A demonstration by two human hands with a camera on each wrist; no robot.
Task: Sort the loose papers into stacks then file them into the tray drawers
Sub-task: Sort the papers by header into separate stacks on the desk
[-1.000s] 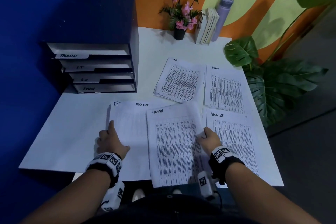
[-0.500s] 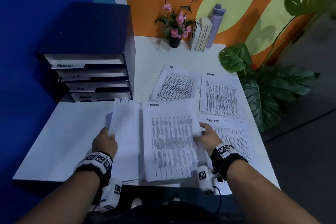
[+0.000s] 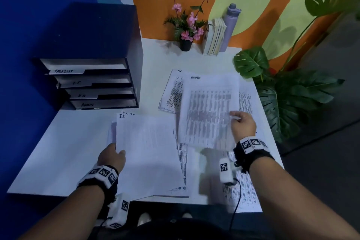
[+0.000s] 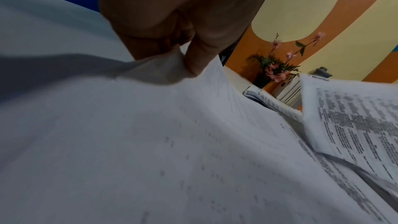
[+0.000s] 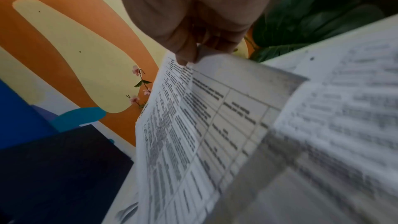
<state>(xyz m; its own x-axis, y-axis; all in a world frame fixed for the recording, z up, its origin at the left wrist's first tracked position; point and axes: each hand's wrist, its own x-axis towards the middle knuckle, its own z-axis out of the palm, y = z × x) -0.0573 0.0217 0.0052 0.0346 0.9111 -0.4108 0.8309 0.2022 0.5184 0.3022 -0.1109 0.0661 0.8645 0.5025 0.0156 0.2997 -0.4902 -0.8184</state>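
Observation:
My right hand (image 3: 240, 122) pinches the right edge of a printed ADMIN sheet (image 3: 208, 111) and holds it in the air over the far-right papers; the same sheet (image 5: 193, 125) shows blurred in the right wrist view. My left hand (image 3: 113, 155) pinches the left edge of the I.T. stack (image 3: 148, 150) near the table's front, thumb on top (image 4: 200, 57). An H.R. pile (image 3: 171, 91) lies beyond. The dark tray drawer unit (image 3: 93, 84) stands at the left, labelled TASKLIST, I.T, H.R, ADMIN.
At the table's back stand a potted pink flower (image 3: 187, 27), a few books (image 3: 214, 37) and a lilac bottle (image 3: 230, 25). A large leafy plant (image 3: 288, 91) crowds the right edge. More printed sheets (image 3: 243, 187) lie under my right wrist.
My right hand has lifted the ADMIN sheet off the near stack and carried it away and to the right. My left hand keeps hold of the I.T. stack's left edge.

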